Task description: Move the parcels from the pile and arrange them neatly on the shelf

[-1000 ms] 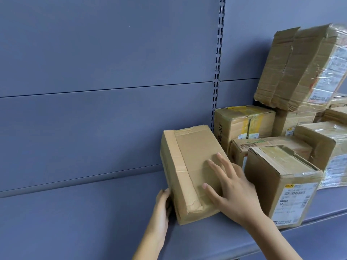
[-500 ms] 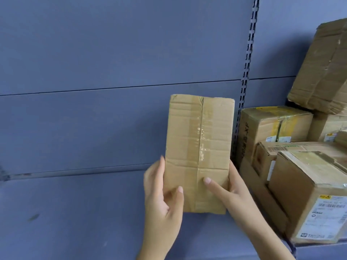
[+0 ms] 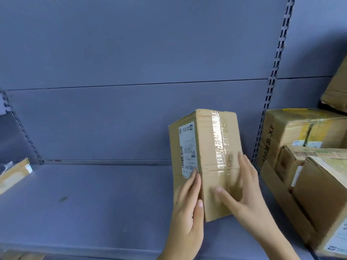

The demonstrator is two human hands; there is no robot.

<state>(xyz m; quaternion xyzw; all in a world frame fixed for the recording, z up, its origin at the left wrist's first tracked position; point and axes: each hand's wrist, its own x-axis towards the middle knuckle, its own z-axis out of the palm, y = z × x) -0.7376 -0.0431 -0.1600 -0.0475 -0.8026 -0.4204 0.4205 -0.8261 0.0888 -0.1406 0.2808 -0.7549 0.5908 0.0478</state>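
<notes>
— Since the moment before, the parcel (image 3: 216, 147) has turned. Its taped face no longer looks squarely at the camera, and a side carrying a white label (image 3: 187, 149) has come into view on the left.

— Where does it sit?

— Upright over the grey shelf (image 3: 84, 203), in front of the back panel (image 3: 131, 53) and just left of the slotted post (image 3: 272, 91). Whether its bottom edge touches the board cannot be told.

— And the person's hands?

— The left hand (image 3: 187, 209) holds the lower left corner. Its fingers (image 3: 190, 182) lie close together along the labelled side, and the thumb is on the taped face. The right hand (image 3: 244, 199) lies against that taped face, low down, fingers (image 3: 245, 166) straight and spread, reaching toward the right edge. They are blurred.

— What surrounds it?

— Clear tape (image 3: 218, 139) runs down the middle of the front face. Right of the post, boxes (image 3: 300, 132) crowd the shelf: one with yellow tape at the back, brown ones nearer the front edge, another tilted on top at the frame's border. At the far left a small parcel (image 3: 15, 173) lies beyond a second slotted post (image 3: 20, 128), well apart from the hands.
</notes>
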